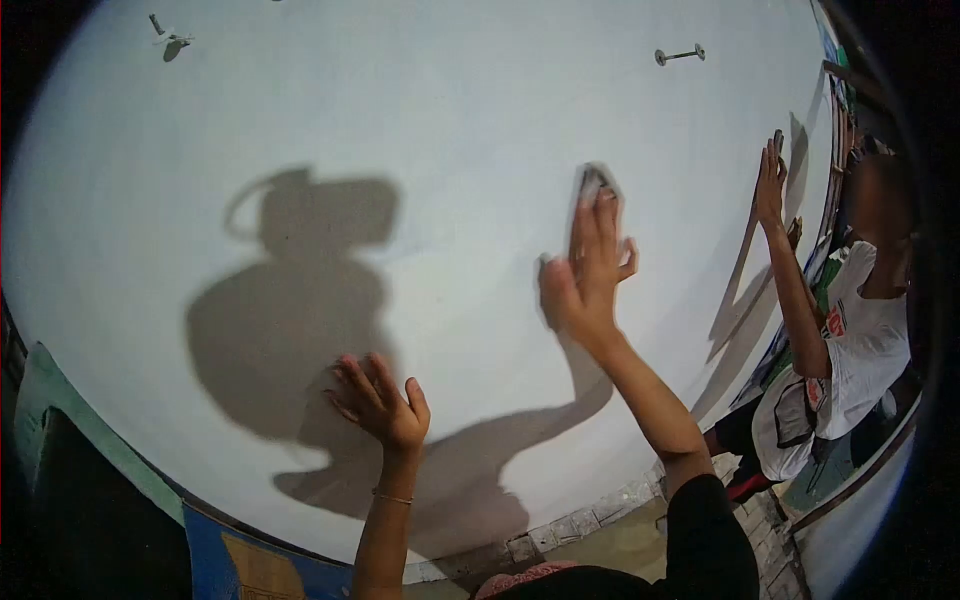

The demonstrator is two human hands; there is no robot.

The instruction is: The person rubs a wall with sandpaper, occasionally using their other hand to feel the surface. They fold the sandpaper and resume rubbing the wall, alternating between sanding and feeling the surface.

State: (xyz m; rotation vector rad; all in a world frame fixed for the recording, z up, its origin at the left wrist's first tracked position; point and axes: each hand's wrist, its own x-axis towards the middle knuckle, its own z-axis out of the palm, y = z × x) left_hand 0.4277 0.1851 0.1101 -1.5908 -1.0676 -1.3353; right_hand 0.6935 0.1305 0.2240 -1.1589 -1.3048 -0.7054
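A large pale surface [480,120] fills most of the view. Raised toward it at lower centre, my left hand [385,402] has its fingers spread and holds nothing. My right hand [592,255] reaches higher, just right of centre, its fingers pressed over a small blurred grey object [598,180] against the surface. What that object is I cannot make out. Dark shadows of my head and arms fall on the surface between and left of my hands.
At the right a person [850,330] in a white shirt raises a hand to the same surface. Small metal fittings [680,55] [170,40] stick out near the top. Lower left are a green edge [95,430] and a blue panel [215,550]. Paving [570,525] lies below.
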